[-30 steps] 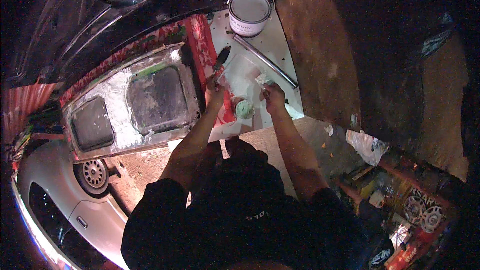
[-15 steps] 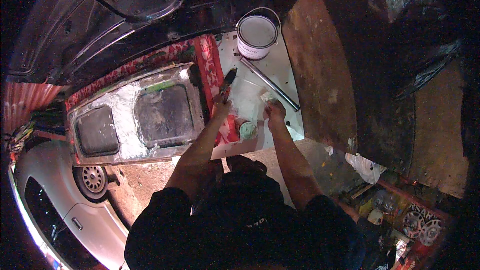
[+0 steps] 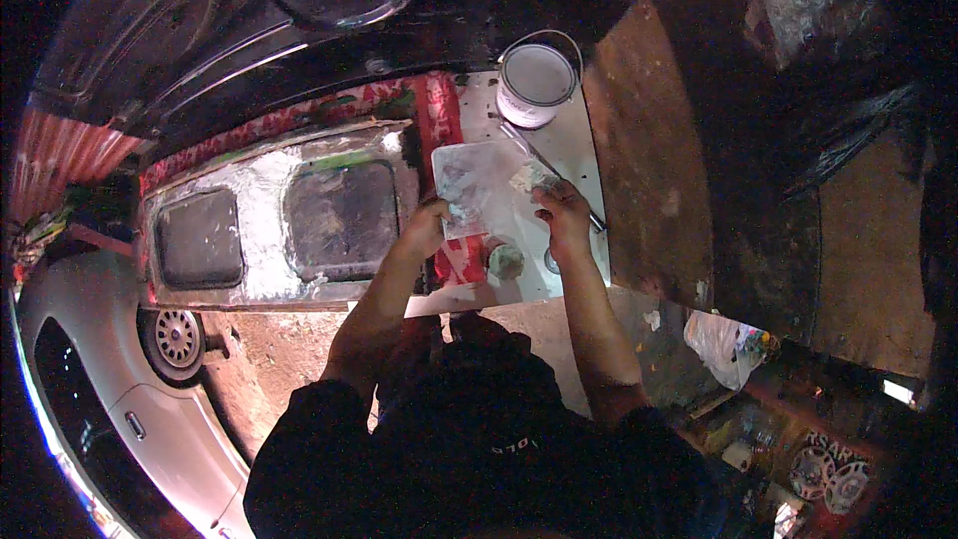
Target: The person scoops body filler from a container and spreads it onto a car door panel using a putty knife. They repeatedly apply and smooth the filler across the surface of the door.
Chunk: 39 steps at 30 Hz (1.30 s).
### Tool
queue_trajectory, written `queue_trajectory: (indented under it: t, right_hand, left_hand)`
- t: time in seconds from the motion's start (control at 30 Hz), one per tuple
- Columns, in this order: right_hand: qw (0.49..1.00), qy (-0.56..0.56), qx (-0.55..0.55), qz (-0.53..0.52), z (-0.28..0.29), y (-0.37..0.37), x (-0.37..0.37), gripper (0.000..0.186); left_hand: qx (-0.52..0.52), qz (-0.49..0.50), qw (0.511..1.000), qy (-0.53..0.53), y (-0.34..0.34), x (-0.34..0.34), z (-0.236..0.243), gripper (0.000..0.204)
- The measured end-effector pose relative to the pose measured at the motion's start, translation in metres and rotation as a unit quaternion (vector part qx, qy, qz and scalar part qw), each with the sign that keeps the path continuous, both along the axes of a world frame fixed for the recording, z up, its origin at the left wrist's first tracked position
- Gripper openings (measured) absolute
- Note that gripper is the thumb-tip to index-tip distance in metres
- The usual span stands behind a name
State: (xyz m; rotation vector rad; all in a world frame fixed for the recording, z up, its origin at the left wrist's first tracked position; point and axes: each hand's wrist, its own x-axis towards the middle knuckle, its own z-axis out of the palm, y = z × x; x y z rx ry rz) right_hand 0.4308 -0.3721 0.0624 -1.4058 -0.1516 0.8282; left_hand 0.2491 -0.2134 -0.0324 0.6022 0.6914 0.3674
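We see the left hand (image 3: 425, 228) gripping the plate (image 3: 477, 180) by its left edge, likely leaving its face free. Right hand (image 3: 566, 218) pinches a spreader (image 3: 532, 177) at plate's right side. Both over the table (image 3: 479, 112); can (image 3: 538, 82) beyond, presumably clear of elbows.

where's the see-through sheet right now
In the head view, the see-through sheet is near the middle, held at its left edge by the left hand, with the right hand to its right and the white can beyond it.
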Motion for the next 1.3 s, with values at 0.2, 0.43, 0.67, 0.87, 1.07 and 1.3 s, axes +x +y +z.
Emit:
queue_trajectory:
  t: [0.2, 0.43, 0.67, 0.87, 1.07, 1.3]
  right_hand:
    - [0.996, -0.017, 0.049, 0.067, 0.018, 0.025, -0.043, 0.025]
    - [0.983, -0.098, 0.084, 0.131, 0.035, 0.061, -0.109, 0.035]
    - [0.953, -0.226, 0.103, 0.175, 0.048, 0.110, -0.175, 0.034]
    - [0.900, -0.401, 0.053, 0.164, 0.059, 0.154, -0.239, 0.026]
    - [0.776, -0.605, -0.029, 0.177, 0.100, 0.174, -0.289, 0.023]
    - [0.721, -0.653, -0.054, 0.225, 0.085, 0.186, -0.311, 0.023]
  left_hand:
    - [-0.086, -0.028, 0.991, -0.104, 0.008, -0.056, 0.028, 0.046]
    - [-0.119, 0.031, 0.991, -0.056, 0.005, -0.112, 0.112, 0.047]
    - [-0.022, 0.053, 0.991, -0.121, 0.043, -0.188, 0.127, 0.050]
    - [-0.020, 0.040, 0.992, -0.114, 0.077, -0.240, 0.140, 0.049]
    - [-0.079, -0.014, 0.985, -0.153, 0.110, -0.272, 0.130, 0.062]
    - [-0.092, -0.022, 0.984, -0.151, 0.122, -0.283, 0.123, 0.060]
